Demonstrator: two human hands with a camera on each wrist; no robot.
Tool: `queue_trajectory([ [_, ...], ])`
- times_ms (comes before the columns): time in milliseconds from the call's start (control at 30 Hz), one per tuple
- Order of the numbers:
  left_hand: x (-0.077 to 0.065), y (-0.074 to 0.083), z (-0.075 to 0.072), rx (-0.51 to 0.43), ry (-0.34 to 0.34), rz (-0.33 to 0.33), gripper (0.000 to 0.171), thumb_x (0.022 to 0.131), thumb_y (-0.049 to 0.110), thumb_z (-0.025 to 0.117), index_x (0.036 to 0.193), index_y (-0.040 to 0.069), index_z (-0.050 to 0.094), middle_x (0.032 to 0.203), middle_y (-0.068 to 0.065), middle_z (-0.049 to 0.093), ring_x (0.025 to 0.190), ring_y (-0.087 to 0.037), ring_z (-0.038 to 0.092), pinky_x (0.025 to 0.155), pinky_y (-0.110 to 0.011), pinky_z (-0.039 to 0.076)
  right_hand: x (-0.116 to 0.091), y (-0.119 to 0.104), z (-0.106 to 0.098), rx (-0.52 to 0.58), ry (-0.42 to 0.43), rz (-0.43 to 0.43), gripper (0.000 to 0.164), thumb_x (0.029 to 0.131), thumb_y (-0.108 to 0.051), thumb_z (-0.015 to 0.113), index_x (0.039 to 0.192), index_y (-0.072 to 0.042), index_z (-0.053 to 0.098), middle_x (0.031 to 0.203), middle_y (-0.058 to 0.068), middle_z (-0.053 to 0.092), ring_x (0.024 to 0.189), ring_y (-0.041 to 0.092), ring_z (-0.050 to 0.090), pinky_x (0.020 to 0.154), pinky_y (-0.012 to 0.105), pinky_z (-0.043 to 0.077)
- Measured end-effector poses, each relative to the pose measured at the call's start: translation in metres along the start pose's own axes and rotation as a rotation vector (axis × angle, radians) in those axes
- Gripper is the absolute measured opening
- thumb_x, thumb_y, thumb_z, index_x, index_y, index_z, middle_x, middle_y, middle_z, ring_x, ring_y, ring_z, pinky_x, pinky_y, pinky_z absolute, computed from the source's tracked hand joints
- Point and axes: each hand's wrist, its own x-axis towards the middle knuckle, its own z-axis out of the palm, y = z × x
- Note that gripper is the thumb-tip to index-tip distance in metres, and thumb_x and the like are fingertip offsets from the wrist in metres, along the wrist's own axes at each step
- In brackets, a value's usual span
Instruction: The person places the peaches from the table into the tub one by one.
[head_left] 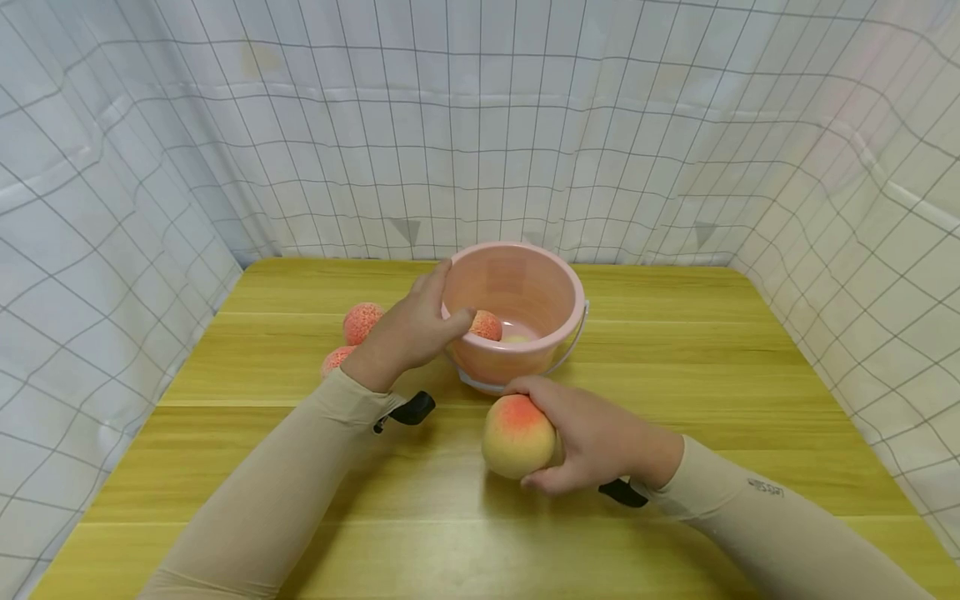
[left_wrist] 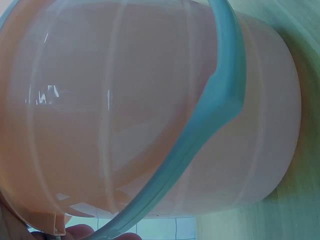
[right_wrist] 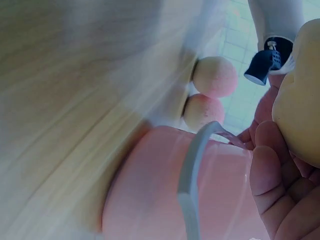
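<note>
A pink bucket stands on the table, its pale handle hanging down the near side. My left hand grips the bucket's left rim, the thumb over the edge; its fingertips show at the bottom of the left wrist view. In front of the bucket, my right hand holds a yellow peach with a red-orange top, fingers and thumb around its right side. Inside the bucket lie a speckled reddish ball and something pale yellow, mostly hidden.
Two round, speckled pink-and-cream things lie to the bucket's left, partly behind my left forearm in the head view. The wooden table is enclosed by a white grid-patterned curtain at the back and both sides.
</note>
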Motion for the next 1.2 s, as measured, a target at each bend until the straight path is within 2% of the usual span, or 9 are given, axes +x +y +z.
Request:
queue_trajectory([
  [200, 0.0, 0.0, 0.0, -0.005, -0.002, 0.003, 0.095, 0.097, 0.063, 0.049, 0.172, 0.023, 0.005, 0.173, -0.011, 0.025, 0.144, -0.032, 0.049, 0.111, -0.062, 0.046, 0.0, 0.0, -0.005, -0.016, 0.015, -0.007, 0.09, 0.076, -0.034, 0.092, 0.146, -0.005, 0.044, 0.134, -0.006, 0.058, 0.113, 0.007, 0.061, 0.1, 0.032, 0.055],
  [667, 0.0, 0.0, 0.0, -0.014, 0.004, 0.006, 0.095, 0.097, 0.062, 0.05, 0.172, 0.022, 0.006, 0.173, -0.011, 0.025, 0.143, -0.032, 0.049, 0.11, -0.061, 0.047, 0.001, -0.002, -0.011, -0.031, 0.021, -0.014, 0.088, 0.078, -0.039, 0.09, 0.145, -0.005, 0.044, 0.133, -0.005, 0.059, 0.112, 0.007, 0.062, 0.099, 0.032, 0.055],
  [1200, 0.0, 0.001, 0.0, -0.011, 0.004, 0.008, 0.095, 0.097, 0.062, 0.05, 0.172, 0.024, 0.005, 0.173, -0.01, 0.025, 0.143, -0.031, 0.049, 0.11, -0.061, 0.047, 0.0, -0.004, -0.021, -0.032, 0.045, -0.009, 0.089, 0.076, -0.035, 0.092, 0.145, -0.005, 0.044, 0.132, -0.005, 0.06, 0.111, 0.008, 0.062, 0.098, 0.033, 0.056],
])
